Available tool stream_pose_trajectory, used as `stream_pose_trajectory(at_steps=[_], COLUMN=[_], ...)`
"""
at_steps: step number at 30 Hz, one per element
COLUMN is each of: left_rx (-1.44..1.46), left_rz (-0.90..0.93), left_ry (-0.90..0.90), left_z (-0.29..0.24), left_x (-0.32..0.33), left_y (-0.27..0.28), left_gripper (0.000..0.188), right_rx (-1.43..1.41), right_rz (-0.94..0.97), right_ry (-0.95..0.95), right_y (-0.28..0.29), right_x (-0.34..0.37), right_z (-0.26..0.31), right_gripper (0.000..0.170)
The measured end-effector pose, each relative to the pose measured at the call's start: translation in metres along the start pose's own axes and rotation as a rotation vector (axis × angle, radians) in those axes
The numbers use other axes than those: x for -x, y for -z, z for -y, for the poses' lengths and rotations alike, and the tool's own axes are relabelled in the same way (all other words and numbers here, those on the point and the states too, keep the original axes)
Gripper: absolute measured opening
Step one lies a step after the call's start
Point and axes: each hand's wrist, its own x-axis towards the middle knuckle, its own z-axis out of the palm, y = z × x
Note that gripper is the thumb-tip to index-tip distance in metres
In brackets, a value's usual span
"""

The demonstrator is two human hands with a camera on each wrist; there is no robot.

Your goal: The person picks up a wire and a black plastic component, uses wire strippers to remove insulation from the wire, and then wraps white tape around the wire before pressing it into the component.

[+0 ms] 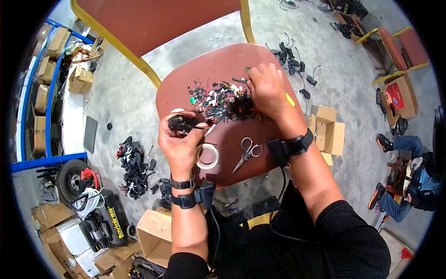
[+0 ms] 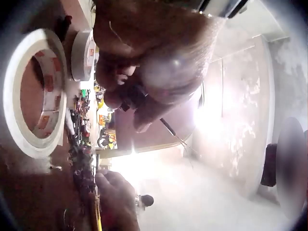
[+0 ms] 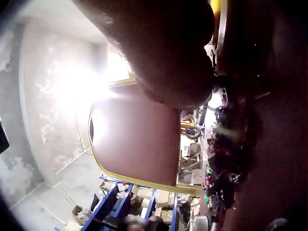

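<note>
In my head view, the right hand (image 1: 268, 88) at one o'clock hides whatever its fingertips meet; at nine, the left hand (image 1: 179, 142) partly covers a black part (image 1: 179, 122). I can't identify the scrap pile's (image 1: 224, 103) tiny bits. Eleven o'clock: chair back (image 1: 158, 23), cropped.

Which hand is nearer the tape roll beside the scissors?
Left. The left hand is close beside the tape roll, on its left; the right hand is farther off, at the right end of the wire pile.
</note>
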Motion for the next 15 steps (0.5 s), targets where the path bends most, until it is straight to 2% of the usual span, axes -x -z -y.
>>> stream_pose_trajectory(at_steps=[6, 9, 12, 15], left_rx=[-0.067, -0.030, -0.067, -0.048], left_rz=[-0.093, -0.129, -0.101, -0.071], left_ry=[0.093, 0.047, 0.112, 0.080], left_z=[-0.001, 0.001, -0.001, 0.000], left_x=[-0.003, -0.002, -0.001, 0.003], left_y=[0.008, 0.006, 0.005, 0.001], left_gripper=[0.039, 0.032, 0.038, 0.037], right_rx=[-0.129, -0.156, -0.195, -0.191], right_rz=[0.022, 0.031, 0.010, -0.013], right_ry=[-0.056, -0.051, -0.029, 0.017], right_y=[0.014, 0.021, 0.021, 0.011], right_x=[0.002, 0.003, 0.003, 0.002], right_z=[-0.002, 0.001, 0.003, 0.006], right_gripper=[0.007, 0.007, 0.007, 0.004])
